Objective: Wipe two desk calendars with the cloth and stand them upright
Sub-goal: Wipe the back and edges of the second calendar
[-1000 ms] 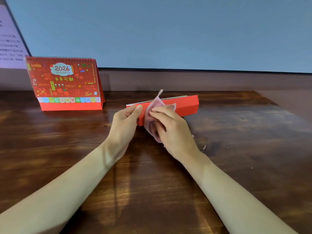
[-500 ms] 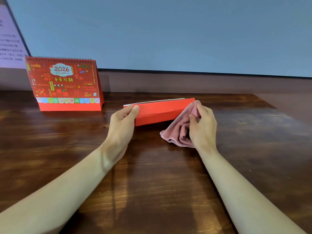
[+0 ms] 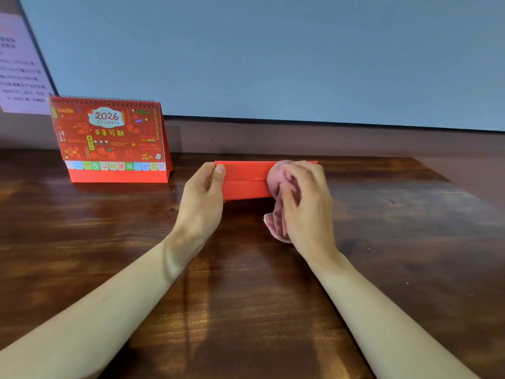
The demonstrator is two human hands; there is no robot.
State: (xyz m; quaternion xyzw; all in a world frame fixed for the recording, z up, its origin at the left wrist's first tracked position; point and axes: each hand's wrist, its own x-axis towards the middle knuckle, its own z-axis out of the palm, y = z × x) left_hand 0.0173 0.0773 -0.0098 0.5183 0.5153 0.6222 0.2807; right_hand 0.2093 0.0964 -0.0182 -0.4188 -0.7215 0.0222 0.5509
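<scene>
A red 2026 desk calendar (image 3: 109,140) stands upright at the back left of the wooden desk. A second red calendar (image 3: 244,180) lies low in the middle of the desk, its plain red side facing me. My left hand (image 3: 203,198) grips its left end, thumb on the front. My right hand (image 3: 306,203) presses a pink cloth (image 3: 281,206) against the calendar's right part; the cloth hangs down to the desk and hides that end.
A dark wooden desk (image 3: 246,296) runs under both arms. A grey-blue wall panel (image 3: 273,50) rises behind it. A sheet with printed text (image 3: 19,64) hangs at the far left, behind the upright calendar.
My right hand swept the cloth from the calendar's left part to its right end, then came back a little leftward over the face. The left hand keeps its grip on the left end.
</scene>
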